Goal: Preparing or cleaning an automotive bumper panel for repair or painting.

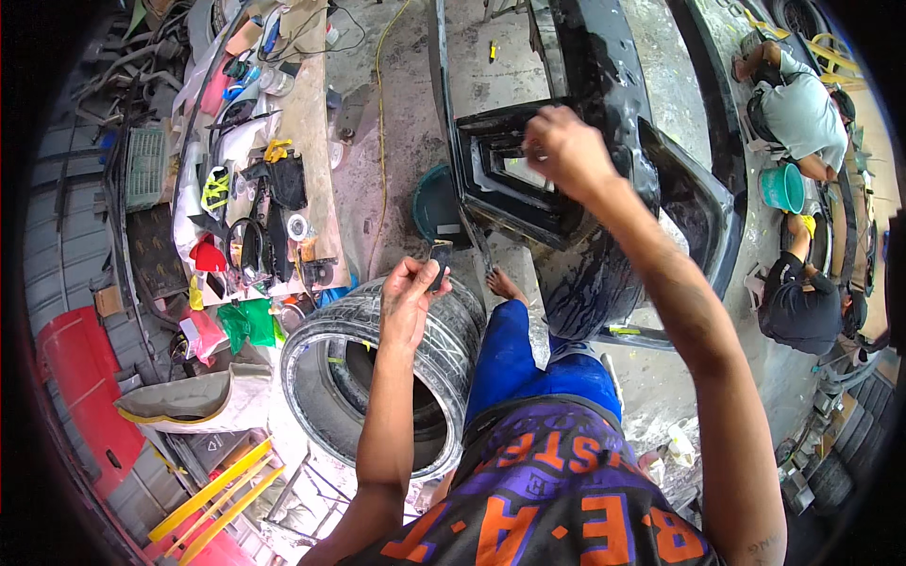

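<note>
A small dark flat piece (440, 262) with a pale upper edge is pinched in the fingers of my left hand (408, 297), which is raised beside the tyres. My right hand (571, 156) is closed above a black car bumper (604, 85), over its stepped, angular opening (481, 200). Whatever may be inside the right fingers is hidden. Pale dust and wet-looking streaks mark the bumper's glossy lower part (590, 283). Just left of the opening, a teal tub (429, 209) stands on the floor, partly covered by the bumper's edge.
Stacked tyres (311, 415) stand close to my left forearm. A cluttered workbench (316, 123) runs along the left, and a yellow cable (380, 85) crosses the floor. At right, two people (802, 113) sit near a turquoise bucket (782, 188). A red panel (90, 396) leans far left.
</note>
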{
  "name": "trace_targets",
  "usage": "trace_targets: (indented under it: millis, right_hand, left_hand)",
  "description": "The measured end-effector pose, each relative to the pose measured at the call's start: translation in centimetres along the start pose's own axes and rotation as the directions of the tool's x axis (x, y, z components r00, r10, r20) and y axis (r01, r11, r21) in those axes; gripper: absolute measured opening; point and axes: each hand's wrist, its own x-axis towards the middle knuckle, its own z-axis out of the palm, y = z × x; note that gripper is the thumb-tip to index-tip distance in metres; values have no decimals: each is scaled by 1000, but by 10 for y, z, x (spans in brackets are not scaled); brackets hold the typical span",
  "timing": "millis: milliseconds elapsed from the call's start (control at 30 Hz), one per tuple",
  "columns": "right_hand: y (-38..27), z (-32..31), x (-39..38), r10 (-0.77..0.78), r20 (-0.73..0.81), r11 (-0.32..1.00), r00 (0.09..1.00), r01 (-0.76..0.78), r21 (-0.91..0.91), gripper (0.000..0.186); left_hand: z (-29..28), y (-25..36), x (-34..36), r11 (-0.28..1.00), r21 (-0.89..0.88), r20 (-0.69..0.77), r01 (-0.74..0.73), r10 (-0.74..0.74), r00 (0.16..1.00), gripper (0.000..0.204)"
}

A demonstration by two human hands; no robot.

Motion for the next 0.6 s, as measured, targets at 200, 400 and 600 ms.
trace_targets:
  millis: [200, 400, 600]
  right_hand:
    - [-5, 79, 28, -47, 172, 991, 984, 68, -118, 25]
    - [-8, 84, 33, -156, 210, 970, 965, 189, -152, 22]
    - [23, 56, 16, -169, 239, 930, 956, 235, -282, 17]
  left_hand:
    - [-5, 10, -8, 999, -17, -28, -28, 28, 999, 19]
    - [-37, 8, -15, 998, -23, -80, -57, 55, 995, 17]
    - [-33, 11, -8, 998, -34, -72, -61, 59, 996, 16]
